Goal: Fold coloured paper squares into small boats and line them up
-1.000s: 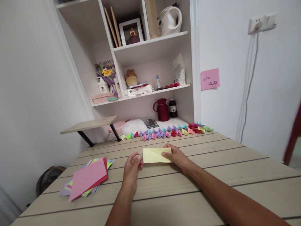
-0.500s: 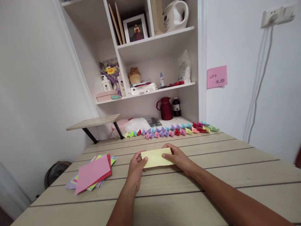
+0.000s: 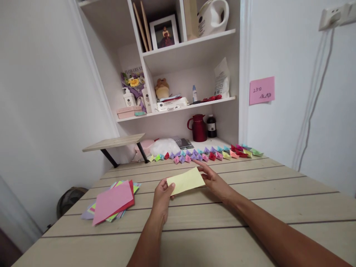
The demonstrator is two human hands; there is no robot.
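A folded pale yellow paper strip (image 3: 185, 180) is lifted a little off the wooden table (image 3: 250, 207), its right end tilted upward. My left hand (image 3: 163, 193) pinches its left end between thumb and fingers. My right hand (image 3: 213, 178) is at the paper's right end, fingers stretched out behind and under it, touching the edge. A fanned stack of coloured paper sheets (image 3: 112, 201), pink on top, lies to the left of my left hand.
A long row of small folded paper pieces (image 3: 205, 154) in several colours lines the table's far edge. Behind it stand a red jug (image 3: 198, 128), a dark bottle (image 3: 211, 126) and white shelves. A small wooden riser (image 3: 115, 142) sits at the back left.
The yellow paper has come up off the table and tilted, right end higher. My right hand opened and shifted up with it. The camera view drifted slightly left.
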